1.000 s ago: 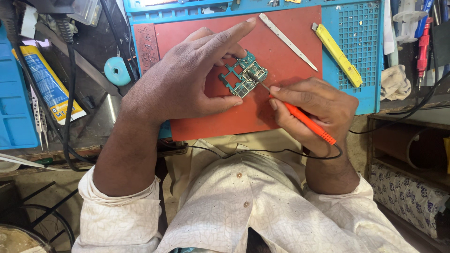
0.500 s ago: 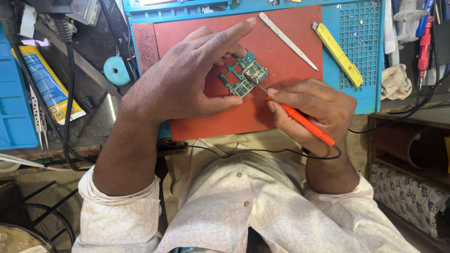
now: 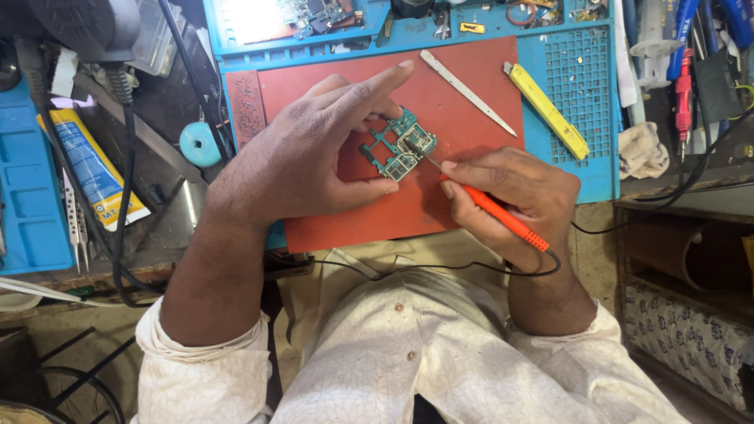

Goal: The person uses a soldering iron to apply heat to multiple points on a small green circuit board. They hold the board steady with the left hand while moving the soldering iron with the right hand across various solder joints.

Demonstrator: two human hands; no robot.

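In the head view, your left hand lies across the red mat and pins the small green circuit board down. The thumb presses in at the board's near edge, the curled fingers hold its far side, and the forefinger stretches out straight above it without touching anything. The board rests flat near the middle of the mat, partly hidden under those fingers.

Your right hand is closed in a pen grip around the orange probe. Its thin metal tip meets the right part of the board, and its black lead loops back across your shirt.

What could go wrong is mostly a matter of slip, as I judge it. The tip is fine and the parts on the board are packed tight, so a small skid could bridge two neighbouring contacts or scrape a component loose. The board is held by finger pressure alone, so easing off the thumb would let it swivel under the tip. The lead hangs slack by your wrist and could tug the probe if it catches.

Beyond the board lie a pale flat pry tool and a yellow cutter, both well apart from your hands. A blue silicone tray frames the mat on the desk.
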